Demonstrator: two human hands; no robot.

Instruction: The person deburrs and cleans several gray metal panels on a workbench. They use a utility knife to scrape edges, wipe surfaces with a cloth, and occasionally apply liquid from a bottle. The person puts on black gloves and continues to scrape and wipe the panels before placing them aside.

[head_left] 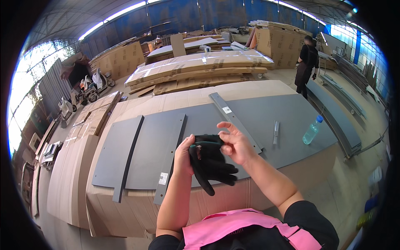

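Left windows (31, 79): burnt out to white by daylight.
Roof (62, 25): dim, edged by bright strips of light.
Right windows (354, 37): bluish glare, a small flare spot above.
Cardboard stack (187, 68): pale glints along its top.
My right hand (237, 143): evenly lit, soft shading.
Black glove (212, 162): so dark I lose its folds, perhaps slightly blurred.
Fisheye rim: black surround, bluish-purple fringe, straight edges bowing around me.

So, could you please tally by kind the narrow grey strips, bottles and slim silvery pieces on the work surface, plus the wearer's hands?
Narrow grey strips: 3 (left strip, middle strip, right strip)
Blue-capped bottle: 1
Slim silvery piece: 1
Hands: 2 (left hand, right hand, both on black glove fabric)
Total: 7
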